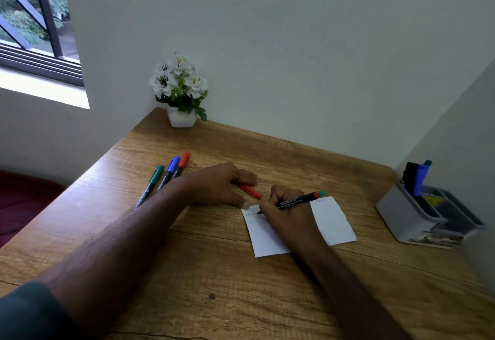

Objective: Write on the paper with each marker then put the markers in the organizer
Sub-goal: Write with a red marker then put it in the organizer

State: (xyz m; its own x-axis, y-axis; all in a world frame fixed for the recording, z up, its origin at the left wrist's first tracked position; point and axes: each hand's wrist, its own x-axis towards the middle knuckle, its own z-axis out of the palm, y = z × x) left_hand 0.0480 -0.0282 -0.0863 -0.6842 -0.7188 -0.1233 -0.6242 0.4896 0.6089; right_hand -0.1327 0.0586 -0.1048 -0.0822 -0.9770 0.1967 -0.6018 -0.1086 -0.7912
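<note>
My right hand (288, 214) grips an uncapped black-barrelled marker (294, 202) with a red and teal end, its tip touching the top left of the white paper (332, 222), where faint lines of writing show. My left hand (217, 184) rests on the desk beside the paper's left corner, fingers curled over a red cap (251, 192). Three capped markers lie in a row farther left: green (154, 179), blue (170, 169), red (183, 163). The grey organizer (412, 216) stands at the right and holds a black, a blue and a teal-tipped marker (419, 179).
A white pot of artificial white flowers (180, 90) stands in the desk's back left corner. Walls close the desk (214, 272) at the back and right, close to the organizer. A window is at upper left. The desk's left edge drops off beside the three markers.
</note>
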